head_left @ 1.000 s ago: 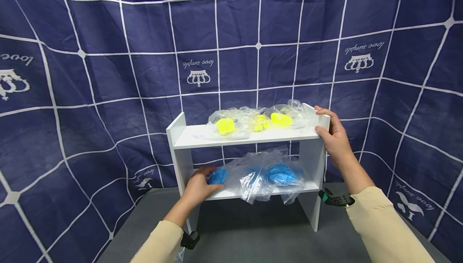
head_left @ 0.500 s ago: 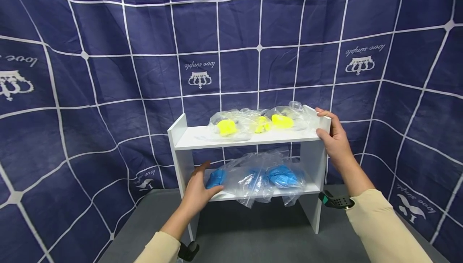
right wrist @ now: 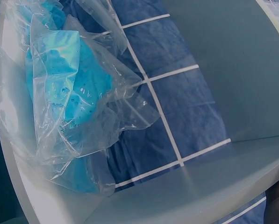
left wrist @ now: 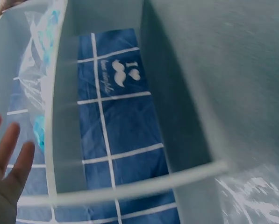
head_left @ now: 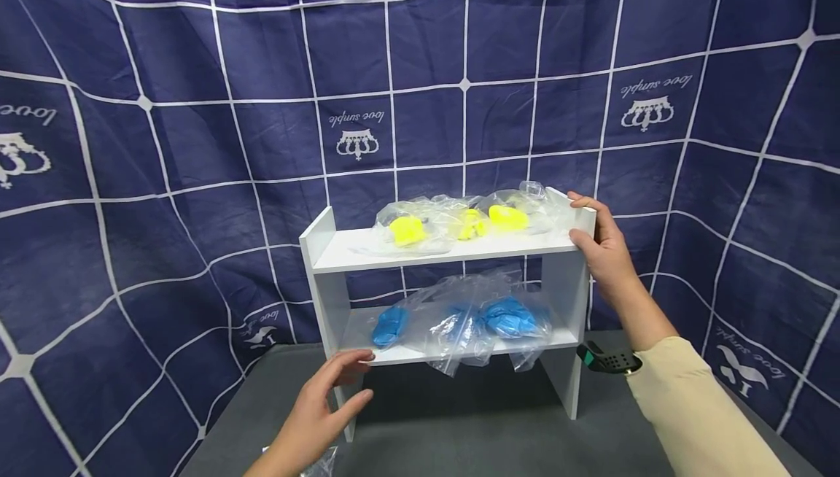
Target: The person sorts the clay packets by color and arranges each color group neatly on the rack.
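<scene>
A small white two-tier shelf (head_left: 348, 249) stands on the grey surface. On its upper tier lie clear plastic bags with yellow lumps (head_left: 407, 230) inside. Clear bags with crumpled blue contents (head_left: 508, 316) line the lower tier; the right wrist view shows one blue bundle (right wrist: 83, 88) up close. My left hand (head_left: 321, 404) is in front of the lower tier's left end, fingers spread, holding nothing. A blue bundle (head_left: 390, 327) lies just beyond its fingertips. My right hand (head_left: 607, 251) grips the top of the right side panel, thumb in front and fingers over the edge.
Another clear plastic bag (head_left: 321, 462) lies on the grey surface (head_left: 459, 419) below my left forearm, partly hidden. A dark blue cloth with white grid lines (head_left: 426, 127) hangs behind and at both sides.
My left hand has let go of the blue bundle at the lower tier's left end and drawn back, down and leftward. The right hand keeps its grip on the side panel.
</scene>
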### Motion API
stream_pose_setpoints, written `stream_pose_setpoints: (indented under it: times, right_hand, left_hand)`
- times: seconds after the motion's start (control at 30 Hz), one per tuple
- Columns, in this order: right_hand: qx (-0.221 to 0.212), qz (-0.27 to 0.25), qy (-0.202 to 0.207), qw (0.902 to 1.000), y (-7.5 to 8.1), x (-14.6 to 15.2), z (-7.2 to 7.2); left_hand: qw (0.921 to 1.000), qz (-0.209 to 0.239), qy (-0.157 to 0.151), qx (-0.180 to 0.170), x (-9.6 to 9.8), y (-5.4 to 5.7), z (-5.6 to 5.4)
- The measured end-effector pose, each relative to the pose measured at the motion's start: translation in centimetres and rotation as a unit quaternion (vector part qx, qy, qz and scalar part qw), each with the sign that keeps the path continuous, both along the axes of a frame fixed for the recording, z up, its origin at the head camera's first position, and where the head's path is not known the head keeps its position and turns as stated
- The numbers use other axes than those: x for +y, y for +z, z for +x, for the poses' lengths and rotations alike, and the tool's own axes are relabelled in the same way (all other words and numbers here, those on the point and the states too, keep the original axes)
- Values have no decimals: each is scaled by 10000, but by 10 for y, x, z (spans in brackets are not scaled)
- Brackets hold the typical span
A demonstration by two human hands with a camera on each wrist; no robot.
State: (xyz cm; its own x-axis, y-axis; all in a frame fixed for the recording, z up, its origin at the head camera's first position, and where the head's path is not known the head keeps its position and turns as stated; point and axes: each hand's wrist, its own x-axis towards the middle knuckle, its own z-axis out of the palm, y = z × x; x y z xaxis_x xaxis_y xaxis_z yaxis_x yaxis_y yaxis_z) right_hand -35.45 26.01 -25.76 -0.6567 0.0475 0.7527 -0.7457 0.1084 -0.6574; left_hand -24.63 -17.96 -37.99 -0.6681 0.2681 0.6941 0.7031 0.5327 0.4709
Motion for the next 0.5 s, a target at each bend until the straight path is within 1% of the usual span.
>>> stream_pose_setpoints:
  times: [0.07,0.13,0.23,0.27,0.33,0.4,0.43,0.5]
  right_hand:
    - [20,12,-17,10000,1,0,-1]
    - [26,16,-20,10000,2,0,-1]
    - [-4,-3,-9,10000,1,0,-1]
    - [-12,-17,15,10000,1,-1,-1]
    - [-35,-38,19,10000,1,-1,-1]
    - [-47,-49,5,10000,0,-2,-1]
    - [-52,-46,-4,10000,0,-2,-1]
    - [-56,-21,-30,10000,0,-2,-1]
  left_hand:
    - [9996,-204,-207,-65,-8,-6,8]
    - [9981,-478,-381,-43,-17,-11,14]
    - [9955,-819,-444,177,-31,-21,20]
    - [9950,-882,-395,243,-37,-25,21]
    - [9941,-997,-277,331,-48,-33,22]
    - [9934,-1097,-210,265,-61,-42,19]
    - [9920,-1199,-235,303,-70,-48,16]
    - [9882,-1499,-264,144,-88,-62,9]
